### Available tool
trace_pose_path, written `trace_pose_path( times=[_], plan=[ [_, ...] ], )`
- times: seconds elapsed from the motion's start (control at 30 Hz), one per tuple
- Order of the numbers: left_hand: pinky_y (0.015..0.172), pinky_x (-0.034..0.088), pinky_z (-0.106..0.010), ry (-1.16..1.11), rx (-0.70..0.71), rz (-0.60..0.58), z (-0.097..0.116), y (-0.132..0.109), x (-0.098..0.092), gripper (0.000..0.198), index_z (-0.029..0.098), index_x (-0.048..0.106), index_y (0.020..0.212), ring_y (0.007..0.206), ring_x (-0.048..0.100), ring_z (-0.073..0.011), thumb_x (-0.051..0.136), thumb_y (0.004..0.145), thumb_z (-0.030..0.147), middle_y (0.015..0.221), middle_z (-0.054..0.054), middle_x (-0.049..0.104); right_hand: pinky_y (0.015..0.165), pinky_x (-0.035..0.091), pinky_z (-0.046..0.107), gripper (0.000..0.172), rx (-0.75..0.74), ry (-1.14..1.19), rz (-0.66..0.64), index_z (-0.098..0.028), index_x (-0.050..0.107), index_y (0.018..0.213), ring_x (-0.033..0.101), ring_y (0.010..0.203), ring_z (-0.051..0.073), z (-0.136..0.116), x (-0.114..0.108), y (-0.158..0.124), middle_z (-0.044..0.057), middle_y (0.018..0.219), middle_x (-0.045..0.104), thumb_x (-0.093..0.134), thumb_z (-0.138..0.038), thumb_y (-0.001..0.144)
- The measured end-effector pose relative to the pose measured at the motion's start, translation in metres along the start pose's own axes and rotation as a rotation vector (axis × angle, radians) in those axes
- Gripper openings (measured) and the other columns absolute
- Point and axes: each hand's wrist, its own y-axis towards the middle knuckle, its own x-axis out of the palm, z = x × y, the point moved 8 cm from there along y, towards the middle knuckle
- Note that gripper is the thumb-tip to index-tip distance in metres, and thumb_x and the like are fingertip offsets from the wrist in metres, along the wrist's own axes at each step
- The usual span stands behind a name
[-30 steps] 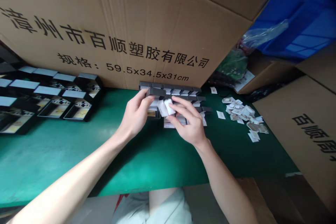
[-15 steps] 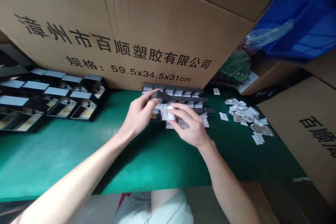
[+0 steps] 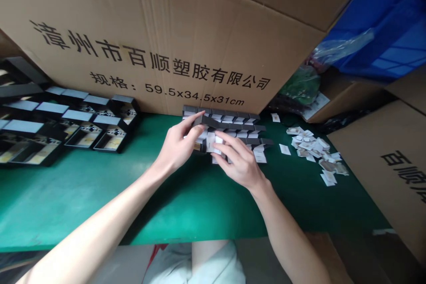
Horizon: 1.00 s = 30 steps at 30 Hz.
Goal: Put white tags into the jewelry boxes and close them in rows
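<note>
My left hand [image 3: 178, 145] grips a small dark grey hinged box [image 3: 203, 129], thumb under it and fingers over its raised lid. My right hand [image 3: 238, 159] pinches a small white card [image 3: 217, 142] and presses it into that box. Just behind the hands lies a cluster of several similar small open grey boxes [image 3: 239, 125] with white inserts, on the green table mat [image 3: 100, 191].
A big printed cardboard carton [image 3: 186, 31] stands right behind the work. Rows of larger open black boxes [image 3: 76, 126] sit at left. A heap of loose white cards [image 3: 316, 151] lies at right, beside more cartons [image 3: 392, 159] and a blue crate [image 3: 382, 31].
The white card has gone down further into the held box under my right fingers. The view has shifted slightly; both hands stay at the same spot.
</note>
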Motion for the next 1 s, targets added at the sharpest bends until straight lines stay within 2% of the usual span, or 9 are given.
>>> trace_pose_path(
  times=[0.2,0.4,0.53,0.63,0.77,0.9,1.0],
  plan=[
    [0.084,0.047,-0.033,-0.016,0.009,-0.022,0.000,0.000,0.002,0.053,0.022,0.066,0.138,0.090,0.064,-0.0242,0.056,0.093,0.048,0.109,-0.004,0.076,0.101,0.061,0.041,0.030,0.019,0.035,0.002,-0.021,0.064,0.119,0.071,0.115,0.024,0.001,-0.001,-0.001,0.012,0.132,0.069,0.067,-0.011,0.091],
    [0.091,0.048,-0.035,-0.039,0.004,-0.031,0.003,0.000,0.002,0.052,0.020,0.067,0.137,0.099,0.065,-0.0271,0.056,0.093,0.047,0.117,-0.005,0.075,0.102,0.061,0.041,0.030,0.038,0.053,-0.007,-0.021,0.063,0.118,0.070,0.116,0.025,0.001,0.000,0.000,0.013,0.135,0.067,0.067,-0.010,0.090],
    [0.099,0.048,-0.038,-0.048,0.005,-0.028,0.003,0.000,0.003,0.051,0.019,0.069,0.134,0.107,0.066,-0.0294,0.056,0.093,0.046,0.122,-0.005,0.074,0.098,0.062,0.040,0.026,0.064,0.072,0.031,-0.022,0.063,0.112,0.072,0.112,0.024,0.003,-0.002,0.001,0.012,0.124,0.072,0.068,-0.011,0.089],
    [0.105,0.047,-0.040,-0.157,0.002,-0.027,0.000,0.000,0.004,0.053,0.018,0.067,0.136,0.120,0.062,-0.0324,0.054,0.095,0.050,0.132,-0.007,0.070,0.088,0.065,0.036,0.024,0.175,0.137,0.131,-0.023,0.064,0.107,0.072,0.108,0.023,0.010,-0.008,-0.001,0.011,0.120,0.072,0.072,-0.014,0.086],
    [0.101,0.052,-0.045,-0.389,-0.059,-0.112,-0.009,-0.001,0.013,0.060,0.021,0.053,0.150,0.123,0.062,-0.0339,0.047,0.099,0.052,0.140,-0.009,0.065,0.070,0.062,0.031,0.021,0.402,0.281,0.221,-0.023,0.065,0.105,0.073,0.100,0.021,0.026,-0.007,-0.009,0.010,0.118,0.072,0.072,-0.019,0.085],
    [0.101,0.053,-0.045,-0.435,-0.054,-0.179,-0.006,-0.002,0.017,0.060,0.023,0.055,0.148,0.123,0.061,-0.0341,0.057,0.096,0.053,0.140,-0.011,0.065,0.071,0.060,0.030,0.018,0.474,0.330,0.208,-0.022,0.065,0.101,0.072,0.096,0.020,0.031,0.000,-0.012,0.010,0.117,0.072,0.072,-0.022,0.085],
    [0.096,0.055,-0.041,-0.437,-0.032,-0.220,-0.002,-0.003,0.019,0.055,0.023,0.060,0.140,0.115,0.066,-0.0306,0.062,0.094,0.053,0.131,-0.011,0.068,0.072,0.060,0.030,0.018,0.512,0.333,0.206,-0.022,0.063,0.102,0.071,0.090,0.018,0.035,0.000,-0.014,0.010,0.117,0.071,0.071,-0.023,0.085]
  ],
)
